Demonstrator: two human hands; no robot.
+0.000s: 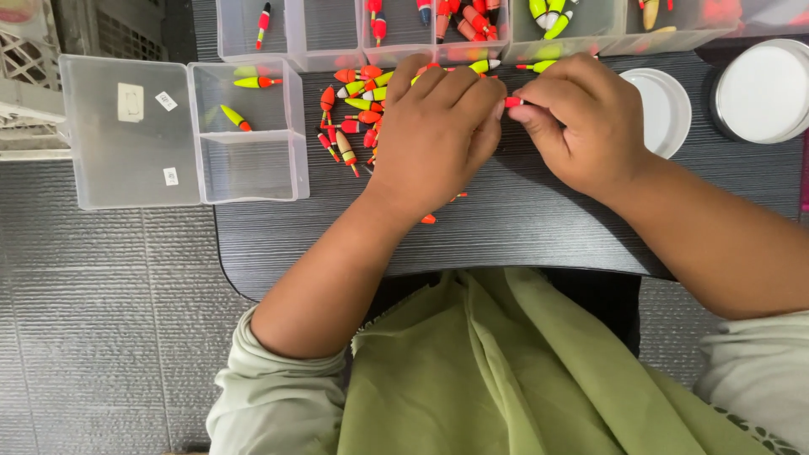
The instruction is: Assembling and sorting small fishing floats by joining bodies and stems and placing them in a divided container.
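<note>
Both hands meet over scattered fishing floats [354,105] on the bench [522,227].
Right hand [581,126] pinches a small red piece [513,102]; left hand [438,126] curls closed, apparently gripping its other end.

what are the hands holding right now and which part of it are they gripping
A small red fishing float, pinched between the fingertips of the left hand and right hand; which part cannot be told, being mostly hidden.

Floats [362,105] partly under left hand [434,135]
</note>
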